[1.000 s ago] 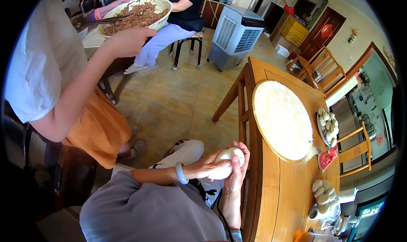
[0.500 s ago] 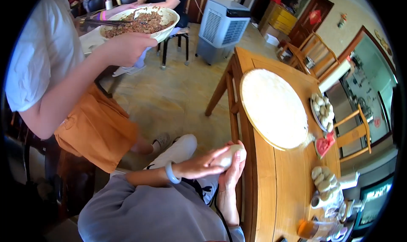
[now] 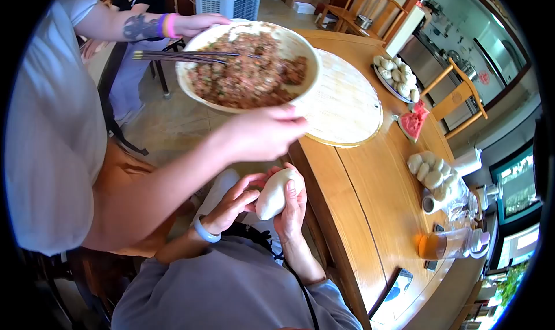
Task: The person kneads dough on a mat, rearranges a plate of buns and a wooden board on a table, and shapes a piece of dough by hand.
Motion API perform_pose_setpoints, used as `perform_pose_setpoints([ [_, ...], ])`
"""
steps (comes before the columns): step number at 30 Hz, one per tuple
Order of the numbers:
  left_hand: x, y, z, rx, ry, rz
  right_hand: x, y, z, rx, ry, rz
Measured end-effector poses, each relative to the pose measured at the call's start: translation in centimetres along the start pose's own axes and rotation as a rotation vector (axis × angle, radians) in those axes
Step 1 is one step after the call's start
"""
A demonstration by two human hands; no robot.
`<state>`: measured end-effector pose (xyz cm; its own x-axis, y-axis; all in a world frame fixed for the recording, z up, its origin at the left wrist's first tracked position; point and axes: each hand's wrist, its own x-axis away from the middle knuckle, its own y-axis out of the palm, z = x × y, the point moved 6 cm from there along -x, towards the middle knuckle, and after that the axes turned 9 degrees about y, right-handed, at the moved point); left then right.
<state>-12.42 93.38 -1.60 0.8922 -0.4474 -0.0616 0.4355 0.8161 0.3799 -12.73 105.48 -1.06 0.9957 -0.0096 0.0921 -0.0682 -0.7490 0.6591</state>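
My right hand (image 3: 292,205) is closed around a smooth white dough bun (image 3: 272,194), its thumb lying along the near side. My left hand (image 3: 236,198), with a pale bangle at the wrist, curls its fingers against the bun's left side. Both hands are above my lap, beside the table edge. Just beyond them, a person standing at the left holds a large white bowl (image 3: 191,90) of minced filling (image 3: 248,69). A pair of dark chopsticks (image 3: 173,56) rests in it. The bowl partly covers a round, floury board (image 3: 347,107) on the table.
On the wooden table (image 3: 352,185) stand a plate of white buns (image 3: 396,78), watermelon slices (image 3: 413,123), more pale buns (image 3: 433,174), a jar of amber liquid (image 3: 445,244) and a phone (image 3: 393,292). The person's forearm (image 3: 173,179) crosses close to my left hand. Chairs stand beyond.
The other person has brought the bowl rightward and nearer, so it now overlaps the board. My hands have turned the bun more upright, and my view has shifted toward the table.
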Motion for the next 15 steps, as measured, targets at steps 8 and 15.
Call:
perform_pose_setpoints([
  [8,-0.1,-2.1,-5.1,0.282,-0.047,0.160,0.0,-3.5,3.3,-0.092,0.071,0.021],
  [15,-1.0,-1.4,-5.8,0.090,0.047,0.150,0.2,-2.9,2.8,-0.176,0.178,-0.006],
])
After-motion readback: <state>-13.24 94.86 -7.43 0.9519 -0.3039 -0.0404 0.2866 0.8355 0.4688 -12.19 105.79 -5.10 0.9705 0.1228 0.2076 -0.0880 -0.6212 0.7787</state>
